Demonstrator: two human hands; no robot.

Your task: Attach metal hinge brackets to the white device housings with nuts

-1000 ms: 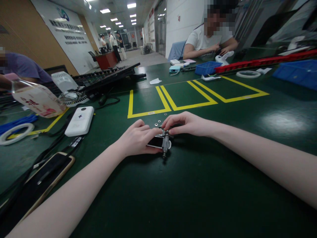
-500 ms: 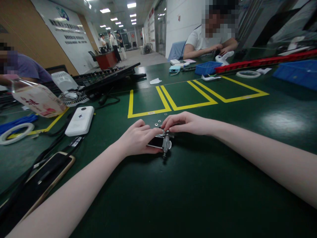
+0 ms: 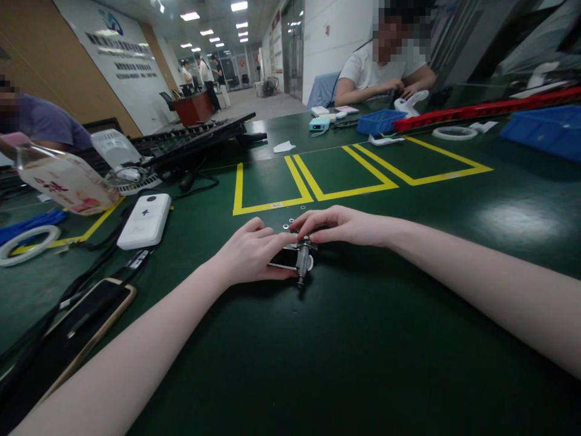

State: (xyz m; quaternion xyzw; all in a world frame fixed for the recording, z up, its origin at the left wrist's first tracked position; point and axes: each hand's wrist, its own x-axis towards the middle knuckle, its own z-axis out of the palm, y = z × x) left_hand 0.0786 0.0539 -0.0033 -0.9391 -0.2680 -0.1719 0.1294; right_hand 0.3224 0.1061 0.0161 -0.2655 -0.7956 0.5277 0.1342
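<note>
A: Fitting as dial centre. What's different from half a second ago?

B: Very little. The whole view slips slightly, probably the head. The metal fitting [image 3: 302,261] keeps its place between the hands, its slim near end pointing to six.

A: Grip?

B: Left hand [image 3: 249,253], at nine, is clamped on a dark flat piece [image 3: 282,259] with a pale edge, thumb on one side, finger on the other. Right hand [image 3: 336,224], between one and two, has its fingertips pinched on the fitting's far end. Can't tell whether something smaller sits between them.

A: Pale curve at three, just beside the fitting?

B: Possibly the same flat piece; the fitting crosses in front.

A: Loose items?

B: Small rings [image 3: 285,226] from eleven to twelve, apart from the fingers, lying on the green table [image 3: 345,351]. Same spots as earlier.

A: So what does no change mean?

B: My reading: fine finger work at that far end, unfinished, left hand steadying. Neither hand lets go.
</note>
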